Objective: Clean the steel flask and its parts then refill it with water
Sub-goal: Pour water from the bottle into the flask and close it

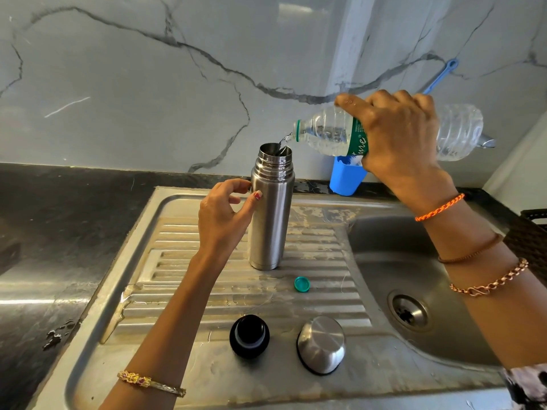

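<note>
The steel flask (270,214) stands upright and uncapped on the ribbed drainboard (189,294). My left hand (222,216) steadies it, thumb and fingertips touching its left side. My right hand (396,137) grips a clear plastic water bottle (325,133) with a green label, tipped to the left; a thin stream of water runs from its mouth into the flask's opening. The black inner stopper (249,335) and the steel cup lid (322,344), upside down, lie on the drainboard near me. The bottle's green cap (302,284) lies to the right of the flask's base.
The sink bowl (384,255) with its drain (410,312) is at the right. A blue cup (346,176) holding a blue-handled brush (441,75) stands at the marble wall behind. Dark countertop (59,232) stretches to the left, with a wet patch.
</note>
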